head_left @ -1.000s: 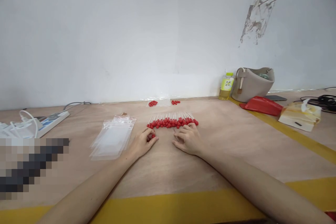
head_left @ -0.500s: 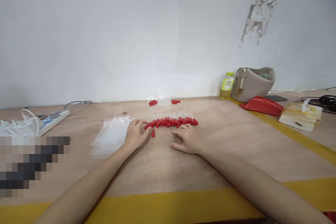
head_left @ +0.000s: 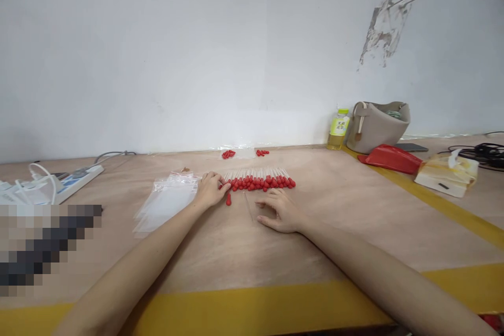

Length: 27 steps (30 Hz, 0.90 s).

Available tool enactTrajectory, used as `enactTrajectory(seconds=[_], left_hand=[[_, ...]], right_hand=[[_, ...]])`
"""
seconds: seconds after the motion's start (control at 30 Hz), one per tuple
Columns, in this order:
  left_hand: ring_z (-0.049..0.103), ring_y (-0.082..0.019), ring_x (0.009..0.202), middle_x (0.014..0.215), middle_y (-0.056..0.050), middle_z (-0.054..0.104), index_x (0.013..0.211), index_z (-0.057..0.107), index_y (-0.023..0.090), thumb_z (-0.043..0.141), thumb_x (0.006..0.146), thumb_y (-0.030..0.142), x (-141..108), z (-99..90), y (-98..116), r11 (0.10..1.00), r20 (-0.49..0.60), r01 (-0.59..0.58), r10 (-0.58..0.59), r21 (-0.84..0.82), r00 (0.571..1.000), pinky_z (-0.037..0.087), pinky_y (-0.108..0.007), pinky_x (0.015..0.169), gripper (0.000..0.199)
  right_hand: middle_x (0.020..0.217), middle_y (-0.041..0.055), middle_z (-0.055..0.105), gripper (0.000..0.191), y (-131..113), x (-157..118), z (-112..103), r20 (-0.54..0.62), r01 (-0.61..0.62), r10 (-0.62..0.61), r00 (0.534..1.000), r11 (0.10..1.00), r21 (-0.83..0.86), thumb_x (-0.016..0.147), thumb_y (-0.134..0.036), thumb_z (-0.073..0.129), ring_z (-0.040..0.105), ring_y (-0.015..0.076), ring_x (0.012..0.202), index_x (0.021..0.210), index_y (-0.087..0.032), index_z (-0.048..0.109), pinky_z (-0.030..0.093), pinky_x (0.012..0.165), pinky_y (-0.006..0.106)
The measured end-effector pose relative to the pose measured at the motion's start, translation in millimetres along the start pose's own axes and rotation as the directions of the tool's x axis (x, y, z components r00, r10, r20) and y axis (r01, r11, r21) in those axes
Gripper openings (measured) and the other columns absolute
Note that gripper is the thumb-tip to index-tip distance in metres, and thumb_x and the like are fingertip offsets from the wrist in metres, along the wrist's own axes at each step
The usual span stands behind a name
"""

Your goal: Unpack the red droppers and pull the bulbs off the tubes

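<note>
A row of droppers (head_left: 258, 182) with red bulbs and thin clear tubes lies across the table, bulbs towards me. My left hand (head_left: 211, 189) is at the row's left end, thumb and fingers closed around a red-bulbed dropper there, partly hidden by the fingers. One loose red bulb (head_left: 229, 199) lies just below that hand. My right hand (head_left: 281, 210) rests in front of the row, its curved fingers apart and nothing visible in them. Left of its fingertips is a thin, straight sliver (head_left: 249, 206), too faint to identify. Clear zip bags (head_left: 167, 202) lie beside my left hand.
Two small groups of red bulbs (head_left: 228, 154) lie by the wall on clear plastic. To the right stand a drink bottle (head_left: 338, 128), a grey bag (head_left: 378, 127), a red pouch (head_left: 391, 160) and a tissue pack (head_left: 448, 176). At left is a power strip (head_left: 81, 184).
My left hand has shifted slightly up and right, its thumb and fingers closing at the left end of the row. The right hand stays nearly still, with more of the thin sliver showing beside it.
</note>
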<state>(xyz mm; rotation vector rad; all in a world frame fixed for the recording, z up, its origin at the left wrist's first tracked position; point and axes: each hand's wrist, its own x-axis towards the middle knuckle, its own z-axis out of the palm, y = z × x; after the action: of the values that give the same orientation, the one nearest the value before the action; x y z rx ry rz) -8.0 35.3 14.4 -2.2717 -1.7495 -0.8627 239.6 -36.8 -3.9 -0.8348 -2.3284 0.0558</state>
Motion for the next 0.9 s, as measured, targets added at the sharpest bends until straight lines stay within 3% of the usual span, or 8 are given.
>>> enactTrajectory(seconds=[0.1, 0.2, 0.27, 0.33, 0.43, 0.5, 0.63, 0.9], left_hand=[[0.048, -0.024, 0.093, 0.088, -0.007, 0.057, 0.075, 0.056, 0.018, 0.049, 0.077, 0.034, -8, -2.3, 0, 0.999, -0.101, 0.033, -0.033, -0.008, 0.994, 0.036, -0.037, 0.082, 0.017], [0.049, -0.022, 0.091, 0.088, -0.005, 0.057, 0.08, 0.054, 0.018, 0.047, 0.08, 0.033, -21, -11.2, 4, 0.996, -0.243, -0.062, 0.045, -0.061, 0.969, 0.036, -0.035, 0.082, 0.016], [0.05, -0.019, 0.086, 0.086, -0.004, 0.058, 0.081, 0.054, 0.019, 0.047, 0.081, 0.033, -31, -17.5, 10, 0.977, -0.243, -0.194, 0.168, -0.089, 0.955, 0.036, -0.034, 0.08, 0.015], [0.051, -0.019, 0.085, 0.086, -0.003, 0.06, 0.084, 0.055, 0.02, 0.046, 0.083, 0.032, -40, -22.0, 18, 0.949, -0.162, -0.299, 0.281, -0.098, 0.946, 0.035, -0.033, 0.079, 0.015], [0.051, -0.018, 0.087, 0.087, -0.002, 0.061, 0.088, 0.056, 0.021, 0.044, 0.084, 0.03, -49, -23.8, 27, 0.916, -0.044, -0.385, 0.382, -0.114, 0.923, 0.033, -0.033, 0.079, 0.015], [0.051, -0.018, 0.087, 0.088, -0.002, 0.061, 0.09, 0.056, 0.022, 0.044, 0.085, 0.029, -51, -22.4, 30, 0.902, 0.002, -0.412, 0.415, -0.131, 0.91, 0.033, -0.033, 0.079, 0.016], [0.05, -0.018, 0.087, 0.086, -0.002, 0.061, 0.091, 0.057, 0.022, 0.044, 0.085, 0.031, -52, -19.1, 29, 0.895, 0.022, -0.42, 0.428, -0.151, 0.904, 0.032, -0.033, 0.077, 0.017], [0.049, -0.019, 0.089, 0.088, -0.003, 0.063, 0.1, 0.058, 0.023, 0.048, 0.081, 0.042, -56, -20.4, 39, 0.872, 0.047, -0.464, 0.475, -0.154, 0.878, 0.031, -0.035, 0.081, 0.028]], right_hand=[[0.083, 0.0043, 0.061, 0.025, 2, 0, 3, -0.031, -0.001, 0.0, 1.0, 0.999, -0.035, 0.074, -0.032, 0.058, 0.05, 0.0184, 0.083, 0.096, -0.02, 0.058, 0.037, 0.077, 0.034], [0.09, 0.0071, 0.058, 0.024, 3, 2, 6, -0.159, -0.048, 0.038, 0.986, 0.997, -0.062, 0.077, -0.028, 0.053, 0.05, 0.0192, 0.086, 0.099, -0.019, 0.057, 0.039, 0.077, 0.035], [0.101, 0.01, 0.054, 0.032, 3, 3, 6, -0.286, -0.099, 0.07, 0.956, 0.991, -0.086, 0.077, -0.027, 0.052, 0.049, 0.0207, 0.094, 0.108, -0.018, 0.053, 0.039, 0.08, 0.036], [0.112, 0.0132, 0.049, 0.043, 3, 4, 5, -0.363, -0.119, 0.057, 0.93, 0.981, -0.15, 0.077, -0.03, 0.054, 0.045, 0.0231, 0.103, 0.117, -0.016, 0.047, 0.038, 0.085, 0.037], [0.119, 0.0126, 0.048, 0.049, 4, 4, 4, -0.296, -0.047, -0.042, 0.954, 0.957, -0.287, 0.077, -0.037, 0.056, 0.041, 0.025, 0.109, 0.121, -0.017, 0.046, 0.032, 0.091, 0.041], [0.109, 0.0088, 0.056, 0.041, 7, 4, 5, -0.214, 0.006, -0.08, 0.974, 0.945, -0.328, 0.079, -0.037, 0.054, 0.045, 0.0228, 0.104, 0.117, -0.021, 0.05, 0.028, 0.092, 0.042], [0.078, 0.003, 0.063, 0.019, 10, 4, 11, -0.147, 0.006, -0.055, 0.988, 0.948, -0.319, 0.084, -0.028, 0.048, 0.051, 0.0167, 0.084, 0.096, -0.024, 0.062, 0.026, 0.089, 0.04], [0.073, 0.0039, 0.061, 0.025, -5, 5, 8, -0.11, 0.009, -0.038, 0.993, 0.968, -0.251, 0.088, -0.027, 0.039, 0.049, 0.0144, 0.073, 0.083, -0.018, 0.062, 0.027, 0.079, 0.034]])
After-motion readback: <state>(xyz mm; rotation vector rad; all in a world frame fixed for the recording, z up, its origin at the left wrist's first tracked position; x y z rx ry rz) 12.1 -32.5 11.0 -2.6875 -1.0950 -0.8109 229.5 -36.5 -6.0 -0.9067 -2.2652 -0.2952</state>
